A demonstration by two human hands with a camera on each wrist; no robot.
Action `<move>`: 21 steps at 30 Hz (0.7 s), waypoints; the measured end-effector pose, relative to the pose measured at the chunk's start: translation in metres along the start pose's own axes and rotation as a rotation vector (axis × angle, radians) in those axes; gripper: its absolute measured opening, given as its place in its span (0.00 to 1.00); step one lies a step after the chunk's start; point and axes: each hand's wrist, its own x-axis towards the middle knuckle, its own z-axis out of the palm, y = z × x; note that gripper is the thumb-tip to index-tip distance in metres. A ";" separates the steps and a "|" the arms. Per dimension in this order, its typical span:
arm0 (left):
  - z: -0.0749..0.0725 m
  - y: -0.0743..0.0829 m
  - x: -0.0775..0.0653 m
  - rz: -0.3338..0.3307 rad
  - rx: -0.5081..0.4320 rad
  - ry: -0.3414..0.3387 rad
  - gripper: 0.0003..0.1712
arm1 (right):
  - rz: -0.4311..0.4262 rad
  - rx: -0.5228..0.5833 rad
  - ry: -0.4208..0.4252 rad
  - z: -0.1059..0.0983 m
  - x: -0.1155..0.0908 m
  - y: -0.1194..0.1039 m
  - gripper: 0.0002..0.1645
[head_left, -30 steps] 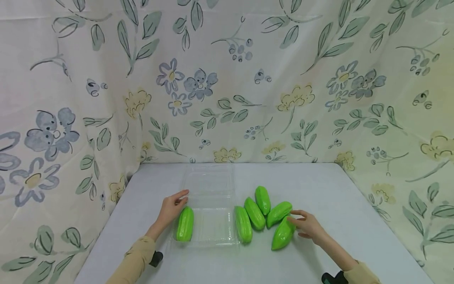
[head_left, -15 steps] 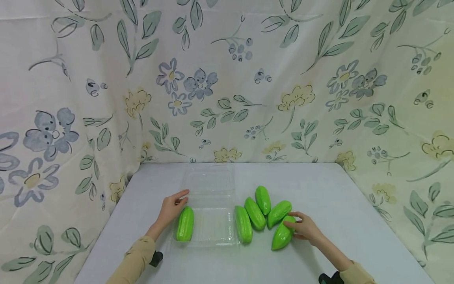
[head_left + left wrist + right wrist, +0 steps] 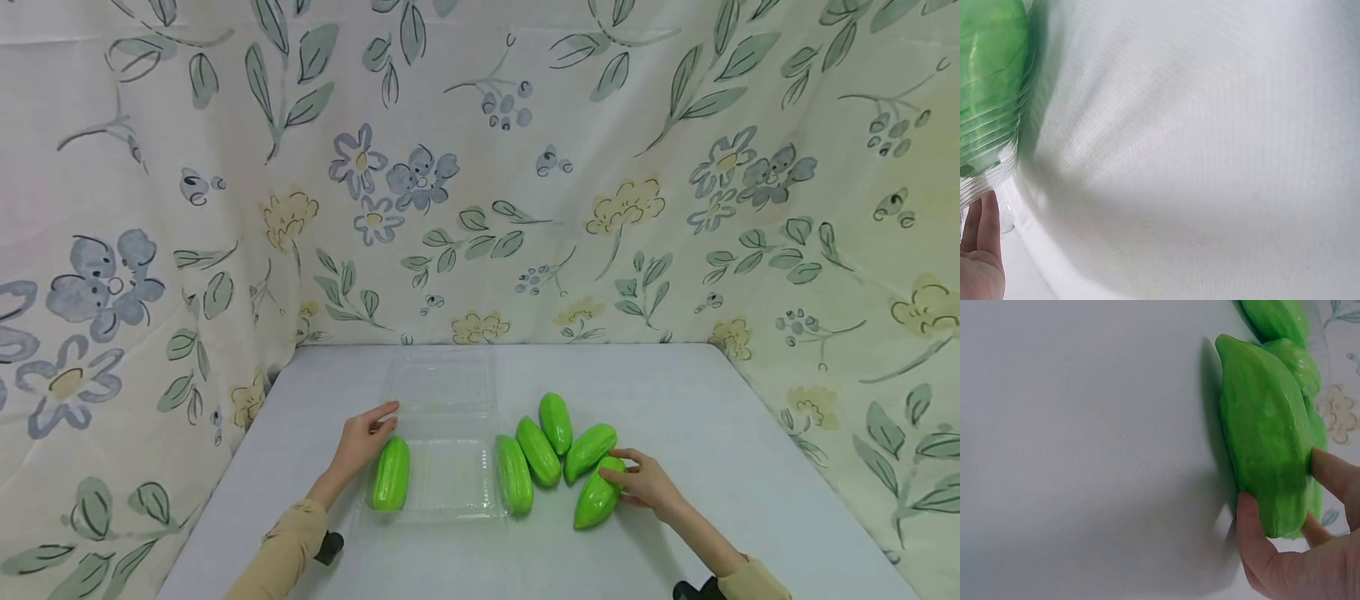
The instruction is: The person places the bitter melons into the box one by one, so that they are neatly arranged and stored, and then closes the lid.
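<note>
My right hand point(image 3: 647, 485) grips one end of a green, ribbed, gourd-like vegetable point(image 3: 595, 502) lying on the table. In the right wrist view, thumb and fingers press its opposite sides; its pointed end point(image 3: 1230, 345) faces away from the palm. A clear plastic clamshell box point(image 3: 453, 477) lies with its lid point(image 3: 442, 379) folded back. At the box's left edge, near the hinge, rests my left hand point(image 3: 363, 433), fingers fairly straight. The left wrist view shows those fingers point(image 3: 988, 225) against the ridged plastic wall. One similar gourd point(image 3: 392, 475) sits inside, along the left wall.
Right of the box lie several more green gourds: one point(image 3: 514, 475) against its right wall, others point(image 3: 538, 452) point(image 3: 556, 423) behind, and one point(image 3: 590, 452) beside the gripped gourd. A floral curtain point(image 3: 480, 183) hangs behind the white table point(image 3: 750, 500).
Reaching slightly left, my right hand has brought its fingers over the nearest gourd's end and taken hold of it. The left hand and the box have not moved.
</note>
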 end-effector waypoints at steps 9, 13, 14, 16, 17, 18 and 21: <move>0.000 0.000 -0.001 -0.011 -0.009 -0.011 0.19 | -0.001 0.004 0.002 0.000 -0.001 0.001 0.41; 0.000 -0.001 -0.001 -0.010 -0.004 -0.015 0.19 | 0.000 0.000 0.004 0.000 -0.001 0.002 0.41; 0.000 -0.002 -0.001 -0.013 -0.006 -0.015 0.19 | 0.000 -0.001 0.004 0.000 -0.001 0.002 0.41; 0.000 -0.002 -0.001 -0.014 -0.007 -0.019 0.19 | -0.001 -0.001 0.005 0.000 0.000 0.002 0.41; -0.001 -0.002 -0.001 -0.012 -0.010 -0.018 0.19 | -0.003 0.001 0.004 0.000 0.000 0.003 0.41; -0.001 -0.002 -0.001 -0.012 -0.011 -0.017 0.19 | -0.004 0.003 0.005 0.000 0.000 0.003 0.41; -0.001 -0.002 -0.001 -0.009 -0.010 -0.012 0.19 | -0.010 0.008 0.007 0.000 -0.001 0.003 0.40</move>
